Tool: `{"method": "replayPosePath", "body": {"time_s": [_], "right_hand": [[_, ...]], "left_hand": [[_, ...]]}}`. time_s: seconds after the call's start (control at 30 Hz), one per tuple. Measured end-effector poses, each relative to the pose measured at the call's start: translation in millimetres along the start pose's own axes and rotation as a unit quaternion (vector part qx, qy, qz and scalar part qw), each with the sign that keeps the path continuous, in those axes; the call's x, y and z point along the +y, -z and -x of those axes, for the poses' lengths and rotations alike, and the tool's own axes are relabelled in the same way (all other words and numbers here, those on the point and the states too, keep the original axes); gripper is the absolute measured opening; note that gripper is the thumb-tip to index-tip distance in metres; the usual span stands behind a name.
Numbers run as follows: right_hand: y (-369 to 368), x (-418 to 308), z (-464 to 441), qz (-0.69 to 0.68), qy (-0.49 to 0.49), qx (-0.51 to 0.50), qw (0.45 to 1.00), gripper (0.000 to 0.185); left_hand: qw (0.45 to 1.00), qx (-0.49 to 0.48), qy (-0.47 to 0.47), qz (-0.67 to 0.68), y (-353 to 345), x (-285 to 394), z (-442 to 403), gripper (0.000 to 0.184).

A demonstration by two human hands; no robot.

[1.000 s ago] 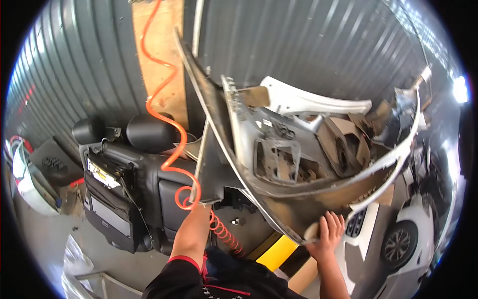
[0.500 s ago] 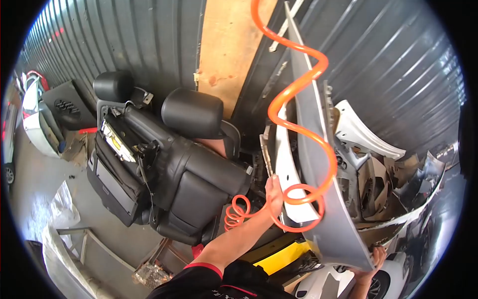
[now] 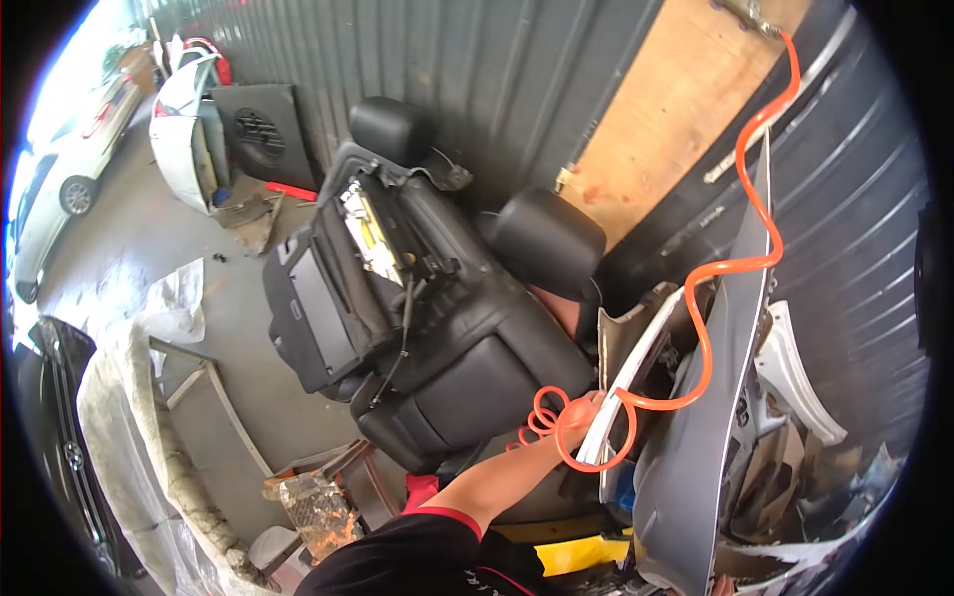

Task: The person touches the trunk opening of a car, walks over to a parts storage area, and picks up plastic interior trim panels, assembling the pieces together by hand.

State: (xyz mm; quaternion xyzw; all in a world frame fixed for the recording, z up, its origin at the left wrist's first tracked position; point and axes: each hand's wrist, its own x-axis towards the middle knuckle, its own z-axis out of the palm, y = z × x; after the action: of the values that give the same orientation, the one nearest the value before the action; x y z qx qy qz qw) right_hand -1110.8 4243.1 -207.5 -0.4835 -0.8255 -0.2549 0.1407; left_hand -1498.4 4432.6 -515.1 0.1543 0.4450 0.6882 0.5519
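Observation:
My left hand (image 3: 584, 415) is at the near edge of a narrow white car body panel (image 3: 628, 375), closed on it. The panel and the loops of an orange coiled air hose (image 3: 708, 343) hide part of its fingers. A large grey car body panel (image 3: 686, 462) stands on edge to the right of the white one. At its lower end my right hand (image 3: 723, 586) shows only its fingers, wrapped around the edge at the bottom of the view. The hose hangs in front of both panels.
Black leather car seats (image 3: 457, 348) lie to the left. A wooden board (image 3: 686, 109) and a hose fitting (image 3: 750, 18) are on the corrugated wall. More white and broken panels (image 3: 795, 377) lean at right. A plastic-wrapped part (image 3: 139, 447) and a yellow piece (image 3: 581, 554) lie low.
The view has swung left, so the seats and panels appear further right. The grey and white panels stand closer together in view. My right hand has dropped nearly out of sight.

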Motion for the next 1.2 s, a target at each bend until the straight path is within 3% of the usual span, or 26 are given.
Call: {"method": "replayPosePath", "body": {"time_s": [0.23, 0.3, 0.37, 0.47, 0.5, 0.6, 0.63, 0.8, 0.83, 0.9, 1.07, 1.13, 1.2], "right_hand": [[40.9, -39.6, -7.3, 0.033, -0.009, -0.066, 0.997, 0.080], [42.5, -55.8, -11.2, -0.015, 0.007, -0.012, 1.000, 0.076], [54.3, -80.2, -13.7, -0.090, 0.041, 0.095, 0.991, 0.071], [49.9, -98.8, 7.3, -0.182, 0.067, 0.079, 0.978, 0.060], [58.0, -120.8, 7.4, -0.218, -0.003, 0.072, 0.973, 0.052], [49.9, -121.9, 19.8, -0.245, -0.008, 0.113, 0.963, 0.045], [51.3, -119.9, 19.2, -0.222, 0.006, 0.122, 0.967, 0.043], [75.6, -130.0, 6.2, -0.266, 0.081, 0.173, 0.945, 0.039], [46.6, -112.6, 41.6, -0.243, 0.064, 0.111, 0.961, 0.054], [52.7, -136.0, 28.4, -0.349, 0.090, 0.028, 0.932, 0.034], [-0.6, -183.0, 29.8, -0.489, 0.103, -0.081, 0.863, 0.044], [-14.3, -206.0, 30.0, -0.508, 0.093, -0.161, 0.841, 0.032], [-30.4, -223.2, 31.2, -0.519, 0.097, -0.201, 0.825, 0.032]], "left_hand": [[0.955, 0.036, -0.027, -0.293, 28.3, -29.8, 84.4, 0.035], [0.926, 0.048, -0.024, -0.373, 31.2, -39.9, 108.9, 0.034], [0.871, -0.032, -0.027, -0.489, 80.3, -147.4, 118.5, 0.034], [0.820, -0.179, 0.115, -0.531, 91.9, -89.8, 208.6, 0.040], [0.784, -0.242, 0.139, -0.554, 103.9, -92.1, 227.7, 0.041], [0.777, -0.232, 0.164, -0.561, 155.4, -116.5, 279.6, 0.041], [0.764, -0.225, 0.185, -0.576, 164.5, -97.1, 295.6, 0.040], [0.809, 0.028, 0.162, -0.565, 240.3, -87.8, 363.7, 0.035], [0.817, 0.066, 0.159, -0.551, 246.2, -78.4, 368.2, 0.036], [0.822, 0.116, 0.172, -0.530, 253.0, -66.1, 377.6, 0.037], [0.840, 0.205, 0.212, -0.455, 261.6, -45.7, 394.0, 0.039], [0.842, 0.216, 0.217, -0.444, 268.8, -46.6, 402.5, 0.039], [0.844, 0.229, 0.224, -0.431, 278.6, -48.7, 410.7, 0.040]]}}
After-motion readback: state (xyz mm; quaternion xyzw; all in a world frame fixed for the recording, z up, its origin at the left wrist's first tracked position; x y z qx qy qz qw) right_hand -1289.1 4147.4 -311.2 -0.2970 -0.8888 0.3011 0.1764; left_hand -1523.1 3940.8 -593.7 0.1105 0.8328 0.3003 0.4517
